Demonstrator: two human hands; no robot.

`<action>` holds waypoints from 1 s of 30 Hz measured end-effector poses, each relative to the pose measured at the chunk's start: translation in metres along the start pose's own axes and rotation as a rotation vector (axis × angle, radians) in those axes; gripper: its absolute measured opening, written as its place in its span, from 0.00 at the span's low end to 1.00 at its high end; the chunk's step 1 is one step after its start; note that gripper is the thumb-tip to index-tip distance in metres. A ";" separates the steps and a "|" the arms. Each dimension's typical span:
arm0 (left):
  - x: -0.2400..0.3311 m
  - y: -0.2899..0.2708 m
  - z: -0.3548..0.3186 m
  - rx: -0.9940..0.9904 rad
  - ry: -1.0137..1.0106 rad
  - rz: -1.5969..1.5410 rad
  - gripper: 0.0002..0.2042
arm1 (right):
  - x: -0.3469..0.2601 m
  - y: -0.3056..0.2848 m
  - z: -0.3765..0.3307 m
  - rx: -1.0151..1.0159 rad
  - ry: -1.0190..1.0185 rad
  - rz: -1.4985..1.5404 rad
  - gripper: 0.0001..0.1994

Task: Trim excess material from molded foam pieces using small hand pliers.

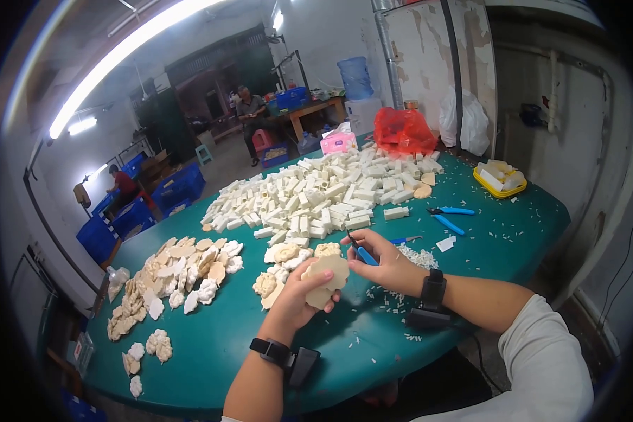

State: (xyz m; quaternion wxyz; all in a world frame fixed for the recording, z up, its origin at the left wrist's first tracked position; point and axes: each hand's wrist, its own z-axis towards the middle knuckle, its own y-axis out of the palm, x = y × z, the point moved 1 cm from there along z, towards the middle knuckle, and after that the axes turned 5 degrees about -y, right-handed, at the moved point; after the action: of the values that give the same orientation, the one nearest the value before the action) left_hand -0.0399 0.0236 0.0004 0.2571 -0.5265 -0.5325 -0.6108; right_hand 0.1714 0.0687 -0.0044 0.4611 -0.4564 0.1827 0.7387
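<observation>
My left hand is closed around a cream, scalloped flat piece, with another such piece showing under it. Just to the right, my right hand grips a slim blue-handled tool with a dark narrow tip pointing up and away. Its exact kind is partly hidden by my fingers. Several similar cream pieces with bumpy faces lie beyond and left of my left hand. Small white offcuts are scattered beside my right hand.
A big heap of white block-shaped parts covers the far middle of the green table. At left lies a pile of scalloped pieces. Blue-handled pliers, a yellow tray and a red bag sit at right. Two people are farther back.
</observation>
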 end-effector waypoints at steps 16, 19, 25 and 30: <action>-0.001 0.000 0.000 0.139 0.009 0.025 0.21 | -0.001 -0.002 -0.002 -0.074 0.037 -0.067 0.20; -0.005 -0.005 0.004 0.142 -0.016 0.082 0.21 | -0.003 -0.001 -0.003 -0.077 0.035 -0.062 0.20; -0.008 -0.003 0.004 0.142 -0.028 0.100 0.23 | -0.003 -0.002 -0.004 -0.066 0.027 -0.083 0.19; -0.009 -0.003 0.002 0.111 0.021 0.061 0.20 | -0.003 0.000 -0.005 -0.041 0.059 -0.072 0.19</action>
State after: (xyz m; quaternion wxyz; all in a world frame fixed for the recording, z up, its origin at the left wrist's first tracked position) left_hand -0.0386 0.0241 -0.0093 0.3102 -0.5209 -0.5466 -0.5777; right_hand 0.1744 0.0637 -0.0040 0.4726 -0.4936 0.1645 0.7113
